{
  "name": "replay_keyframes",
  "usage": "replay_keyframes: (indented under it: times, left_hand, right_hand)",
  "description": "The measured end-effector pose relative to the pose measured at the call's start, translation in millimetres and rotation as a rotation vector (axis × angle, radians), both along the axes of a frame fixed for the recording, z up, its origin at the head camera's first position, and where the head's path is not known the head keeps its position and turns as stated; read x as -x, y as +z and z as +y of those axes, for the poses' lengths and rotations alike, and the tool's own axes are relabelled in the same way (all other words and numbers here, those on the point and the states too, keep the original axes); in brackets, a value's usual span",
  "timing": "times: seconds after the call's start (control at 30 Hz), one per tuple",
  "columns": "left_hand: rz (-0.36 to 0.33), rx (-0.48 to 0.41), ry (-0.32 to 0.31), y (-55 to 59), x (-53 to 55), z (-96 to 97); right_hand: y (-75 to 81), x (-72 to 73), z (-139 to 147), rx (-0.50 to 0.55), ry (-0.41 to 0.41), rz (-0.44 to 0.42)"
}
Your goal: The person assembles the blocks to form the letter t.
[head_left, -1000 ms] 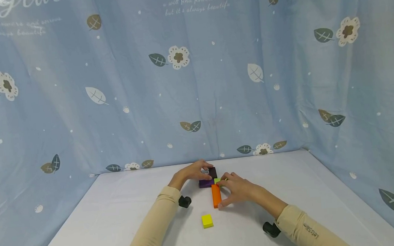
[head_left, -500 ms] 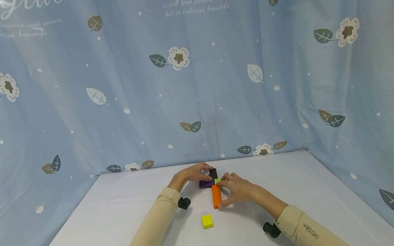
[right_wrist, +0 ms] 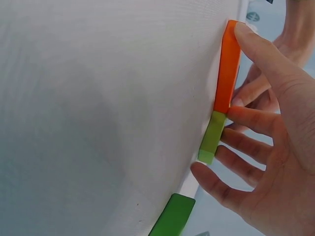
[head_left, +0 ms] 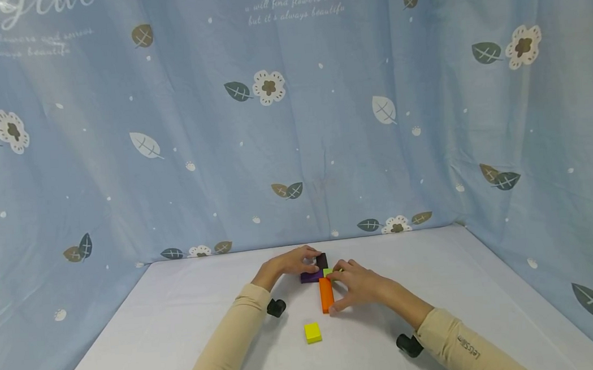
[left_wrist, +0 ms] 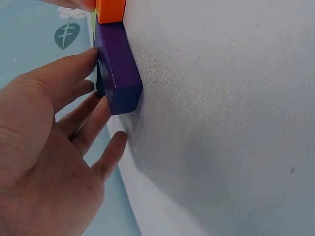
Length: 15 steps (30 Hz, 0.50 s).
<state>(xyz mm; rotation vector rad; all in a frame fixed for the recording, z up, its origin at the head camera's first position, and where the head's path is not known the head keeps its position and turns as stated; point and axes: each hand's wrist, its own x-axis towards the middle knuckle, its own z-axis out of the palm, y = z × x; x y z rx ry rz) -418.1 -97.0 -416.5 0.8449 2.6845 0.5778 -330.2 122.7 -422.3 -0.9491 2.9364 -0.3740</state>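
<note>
In the head view, an orange block (head_left: 326,295), a purple block (head_left: 309,277), a dark block (head_left: 322,260) and a lime-green block (head_left: 328,272) lie end to side in a pinwheel-like cluster on the white table. My left hand (head_left: 293,260) reaches over from the left. Its thumb touches the purple block (left_wrist: 118,64), and its index fingertip is at the dark block's far end. From the right, my right hand (head_left: 361,286) has its thumb on the orange block's near end (right_wrist: 229,66). Its other fingers lie along the lime-green block (right_wrist: 212,135), with fingers fairly straight.
A yellow square block (head_left: 313,333) lies apart, nearer the front. A darker green block (right_wrist: 174,214) shows in the right wrist view, hidden in the head view. Blue patterned curtain (head_left: 211,128) walls the table (head_left: 191,304) at the back and sides.
Almost nothing differs. The hands keep their places at the cluster, with only a very slight shift of the left forearm to the left.
</note>
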Motion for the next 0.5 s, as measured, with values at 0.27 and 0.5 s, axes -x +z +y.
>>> replay_keyframes:
  times: [0.27, 0.5]
  left_hand:
    - [-0.001, -0.011, -0.002, 0.0, -0.4, -0.6]
    - [-0.025, -0.029, 0.017, 0.5, -0.8, -0.3]
  right_hand:
    - [1.1, 1.4, 0.8, -0.008, 0.005, 0.004]
    - [0.8, 2.9, 2.8, 0.006, 0.006, -0.009]
